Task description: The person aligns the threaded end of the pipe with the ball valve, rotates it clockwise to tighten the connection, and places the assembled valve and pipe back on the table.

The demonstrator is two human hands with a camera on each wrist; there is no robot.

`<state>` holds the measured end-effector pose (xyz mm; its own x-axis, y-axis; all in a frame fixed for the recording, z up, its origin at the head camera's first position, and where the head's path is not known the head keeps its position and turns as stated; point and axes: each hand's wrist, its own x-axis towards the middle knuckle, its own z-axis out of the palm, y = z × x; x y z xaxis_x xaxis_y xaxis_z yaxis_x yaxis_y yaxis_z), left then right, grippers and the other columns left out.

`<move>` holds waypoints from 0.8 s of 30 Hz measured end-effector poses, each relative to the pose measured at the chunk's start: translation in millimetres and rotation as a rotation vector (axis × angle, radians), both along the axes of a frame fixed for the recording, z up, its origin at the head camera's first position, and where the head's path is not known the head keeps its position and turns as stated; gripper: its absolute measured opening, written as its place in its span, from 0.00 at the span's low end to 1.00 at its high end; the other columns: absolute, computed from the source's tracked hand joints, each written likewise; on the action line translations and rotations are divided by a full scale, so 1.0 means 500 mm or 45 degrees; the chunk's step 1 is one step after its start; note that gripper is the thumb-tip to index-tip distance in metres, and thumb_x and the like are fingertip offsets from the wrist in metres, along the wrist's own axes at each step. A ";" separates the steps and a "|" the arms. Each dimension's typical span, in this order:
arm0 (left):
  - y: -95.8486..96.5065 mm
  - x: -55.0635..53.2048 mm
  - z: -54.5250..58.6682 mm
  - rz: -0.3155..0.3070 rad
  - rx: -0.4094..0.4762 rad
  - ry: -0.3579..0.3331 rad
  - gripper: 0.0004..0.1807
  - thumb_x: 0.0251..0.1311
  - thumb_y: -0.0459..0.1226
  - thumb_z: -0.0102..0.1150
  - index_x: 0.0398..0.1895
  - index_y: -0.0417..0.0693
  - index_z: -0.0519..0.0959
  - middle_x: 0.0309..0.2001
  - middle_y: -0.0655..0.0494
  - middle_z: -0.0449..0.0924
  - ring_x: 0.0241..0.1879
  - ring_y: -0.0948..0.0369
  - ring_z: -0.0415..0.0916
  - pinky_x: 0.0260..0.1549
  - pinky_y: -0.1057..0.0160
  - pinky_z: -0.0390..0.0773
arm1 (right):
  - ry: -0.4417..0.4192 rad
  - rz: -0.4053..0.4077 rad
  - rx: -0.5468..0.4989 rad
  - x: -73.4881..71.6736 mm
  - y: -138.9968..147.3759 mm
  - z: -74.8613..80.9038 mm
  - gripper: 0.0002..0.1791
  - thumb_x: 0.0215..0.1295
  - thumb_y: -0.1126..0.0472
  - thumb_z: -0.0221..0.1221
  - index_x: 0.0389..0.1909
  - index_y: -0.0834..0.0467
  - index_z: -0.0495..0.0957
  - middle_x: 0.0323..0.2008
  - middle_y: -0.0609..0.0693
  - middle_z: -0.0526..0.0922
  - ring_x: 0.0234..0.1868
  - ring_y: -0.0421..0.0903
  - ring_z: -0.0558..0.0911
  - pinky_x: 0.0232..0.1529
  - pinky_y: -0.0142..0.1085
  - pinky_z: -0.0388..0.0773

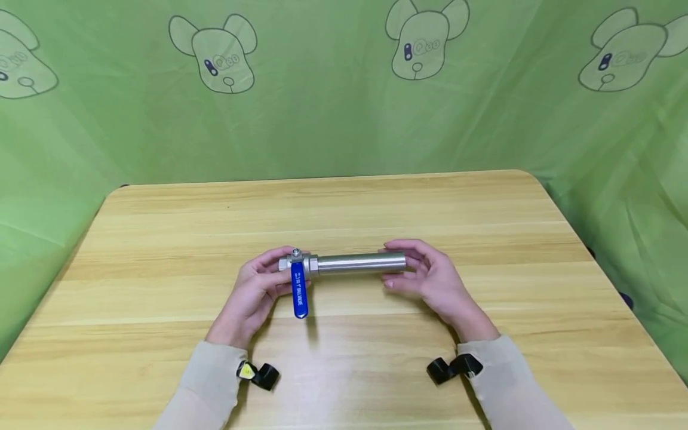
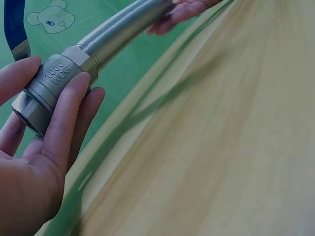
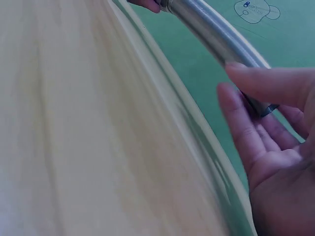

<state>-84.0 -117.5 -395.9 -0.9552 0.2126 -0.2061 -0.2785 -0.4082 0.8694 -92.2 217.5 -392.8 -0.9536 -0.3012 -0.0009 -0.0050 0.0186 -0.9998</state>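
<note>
My left hand (image 1: 255,292) grips a steel ball valve (image 2: 59,78) by its body, thumb on one side and fingers round the other. The valve body is marked "1000 WOG". Its blue lever handle (image 1: 299,291) points toward me, square to the pipe. A smooth steel pipe (image 1: 360,263) joins the valve and runs level to the right, held above the table. Around the pipe's free end my right hand (image 1: 435,280) is loosely spread, with thumb and fingers on either side. In the right wrist view, that thumb overlaps the pipe near its open end.
Beneath the hands lies a light wood-grain table (image 1: 344,209) with rounded far corners. Green cloth (image 1: 322,119) printed with cartoon heads hangs behind and beside it. Each sleeve cuff carries a black wrist camera (image 1: 266,376).
</note>
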 end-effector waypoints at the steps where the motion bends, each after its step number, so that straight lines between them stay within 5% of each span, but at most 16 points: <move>1: 0.001 0.000 0.000 -0.001 0.000 -0.003 0.22 0.66 0.18 0.56 0.48 0.54 0.85 0.48 0.60 0.93 0.44 0.59 0.92 0.49 0.57 0.94 | 0.030 -0.019 -0.005 0.000 0.001 0.000 0.38 0.53 0.84 0.71 0.67 0.67 0.75 0.61 0.50 0.85 0.57 0.43 0.89 0.58 0.38 0.90; 6: 0.004 0.001 0.000 -0.020 0.005 -0.008 0.23 0.65 0.18 0.57 0.49 0.54 0.86 0.50 0.60 0.93 0.47 0.59 0.91 0.51 0.56 0.94 | 0.120 -0.077 0.006 -0.001 0.003 -0.001 0.29 0.53 0.83 0.72 0.58 0.70 0.80 0.54 0.44 0.88 0.54 0.39 0.89 0.56 0.33 0.91; 15: 0.003 0.003 0.001 -0.033 -0.032 0.032 0.21 0.66 0.20 0.59 0.49 0.56 0.86 0.52 0.60 0.92 0.47 0.59 0.90 0.52 0.57 0.93 | 0.119 -0.152 0.176 0.002 0.001 0.004 0.28 0.54 0.77 0.75 0.59 0.68 0.84 0.49 0.43 0.89 0.47 0.38 0.90 0.50 0.32 0.92; 24: 0.003 0.006 0.011 -0.053 -0.139 0.136 0.24 0.64 0.20 0.63 0.46 0.62 0.89 0.52 0.63 0.92 0.49 0.62 0.88 0.50 0.63 0.92 | 0.122 -0.174 0.300 0.004 0.001 0.004 0.22 0.64 0.69 0.74 0.58 0.65 0.85 0.50 0.56 0.88 0.46 0.37 0.89 0.51 0.28 0.91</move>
<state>-80.8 -115.9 -390.7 -0.9636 0.2347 -0.1276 -0.1967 -0.2998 0.9335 -90.2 217.8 -390.7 -0.9844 -0.1720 0.0363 -0.0806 0.2577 -0.9629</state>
